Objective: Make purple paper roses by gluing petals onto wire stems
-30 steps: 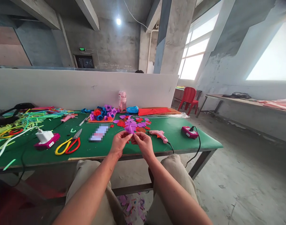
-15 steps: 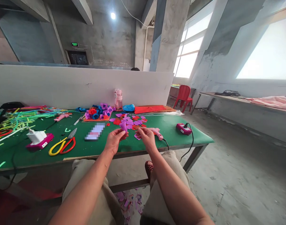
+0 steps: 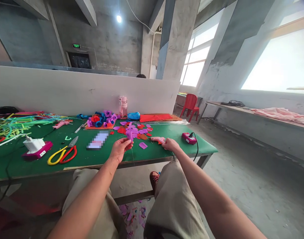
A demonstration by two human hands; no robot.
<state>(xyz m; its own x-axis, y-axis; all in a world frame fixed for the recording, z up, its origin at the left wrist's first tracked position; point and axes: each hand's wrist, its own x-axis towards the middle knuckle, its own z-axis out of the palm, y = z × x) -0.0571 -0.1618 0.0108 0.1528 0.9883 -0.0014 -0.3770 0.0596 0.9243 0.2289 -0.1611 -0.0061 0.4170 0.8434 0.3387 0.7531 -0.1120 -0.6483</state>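
My left hand pinches a purple crepe-paper petal, rolled narrow and held upright above the table's front part. A thin pale strand hangs below those fingers. To the right, my right hand is closed around the handle of a pink hot glue gun, whose nozzle points left. The gun is low over the table; whether it still rests there I cannot tell. Loose purple and red petals lie scattered behind my hands, and a single purple petal lies between them.
Finished paper flowers sit on an orange sheet. Scissors, a blurred-out phone-like slab, a second glue gun and colourful strips occupy the left. A pink bottle stands at the back. Power sockets with cords sit right and left.
My right hand has moved right, away from the left hand's petal, and closed on the glue gun's handle. My left hand still holds the petal. The view has shifted slightly.
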